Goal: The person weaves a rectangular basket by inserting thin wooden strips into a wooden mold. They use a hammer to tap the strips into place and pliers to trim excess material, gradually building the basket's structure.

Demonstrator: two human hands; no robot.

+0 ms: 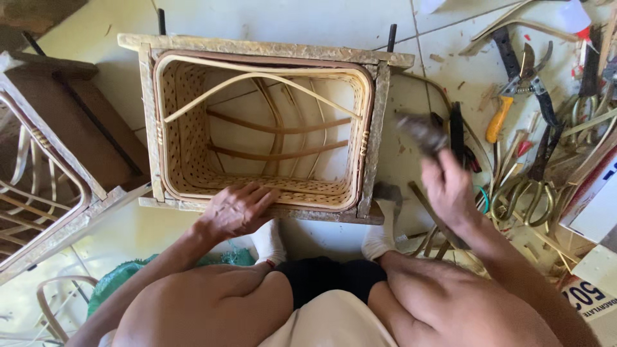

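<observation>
A rectangular woven rattan basket sits inside a rough wooden frame on the tiled floor in front of me. My left hand rests flat on the near rim of the basket, fingers spread toward the right. My right hand is raised to the right of the frame, closed around the handle of a hammer whose head is blurred. Bent rattan strips arch across the basket's open inside. My knees and white socks are below.
Pruning shears with an orange handle, pliers, metal rings and rattan offcuts litter the floor at right. Another wooden frame with a rattan piece stands at left. A green bundle lies lower left.
</observation>
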